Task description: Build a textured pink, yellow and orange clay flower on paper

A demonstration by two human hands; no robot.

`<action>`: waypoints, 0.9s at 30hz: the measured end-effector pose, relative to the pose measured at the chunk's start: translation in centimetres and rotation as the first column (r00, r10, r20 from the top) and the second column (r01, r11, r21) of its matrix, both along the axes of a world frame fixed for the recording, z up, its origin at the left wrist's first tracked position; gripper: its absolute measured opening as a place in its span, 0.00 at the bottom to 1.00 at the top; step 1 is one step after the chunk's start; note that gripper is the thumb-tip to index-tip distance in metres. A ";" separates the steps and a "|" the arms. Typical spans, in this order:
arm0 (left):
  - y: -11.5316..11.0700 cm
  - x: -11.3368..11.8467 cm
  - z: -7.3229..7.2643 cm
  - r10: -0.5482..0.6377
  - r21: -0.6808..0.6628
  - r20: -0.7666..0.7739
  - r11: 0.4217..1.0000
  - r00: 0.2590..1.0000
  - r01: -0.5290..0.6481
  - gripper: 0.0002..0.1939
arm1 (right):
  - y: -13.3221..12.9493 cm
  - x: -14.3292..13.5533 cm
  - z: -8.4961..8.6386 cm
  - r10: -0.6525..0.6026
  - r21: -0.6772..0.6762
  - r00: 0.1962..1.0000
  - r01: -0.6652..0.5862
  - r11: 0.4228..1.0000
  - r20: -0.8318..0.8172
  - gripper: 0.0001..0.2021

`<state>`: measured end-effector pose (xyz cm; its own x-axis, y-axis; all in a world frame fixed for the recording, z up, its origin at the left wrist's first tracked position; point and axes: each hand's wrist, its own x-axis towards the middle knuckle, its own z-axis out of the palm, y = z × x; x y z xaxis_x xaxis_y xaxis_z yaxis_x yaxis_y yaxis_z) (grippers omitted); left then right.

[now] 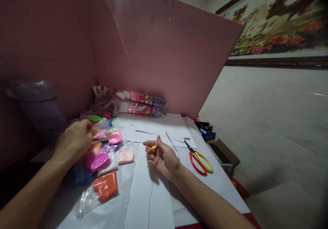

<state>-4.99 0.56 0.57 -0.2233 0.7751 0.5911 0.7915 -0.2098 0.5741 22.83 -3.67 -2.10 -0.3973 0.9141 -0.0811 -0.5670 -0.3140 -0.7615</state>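
Note:
My right hand is palm up over a white paper strip, fingers curled around a small yellow lump of modelling clay. My left hand reaches into a pile of clay packets, its fingers bent together; what they grip, if anything, is hidden. Around it lie a magenta packet, a pink packet and a green piece. Closer to me is an orange packet in a clear bag. A pale peach packet sits between the hands.
Scissors with one red and one yellow handle lie right of my right hand, beside a thin shiny tool. White sheets with dark strips lie behind. Bagged clay packs rest against the pink panel. A lidded purple container stands left.

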 end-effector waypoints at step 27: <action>-4.4 8.5 0.2 -0.440 -0.184 0.688 0.663 0.577 0.725 0.11 | -1.6 0.1 1.3 -0.665 0.834 0.642 0.072 0.547 0.381 0.08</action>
<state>3.51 -3.85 0.80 0.2113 0.9703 0.1181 0.0889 -0.1394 0.9862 22.98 -5.27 -0.83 -0.1278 0.8055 0.5786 0.1946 0.5924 -0.7818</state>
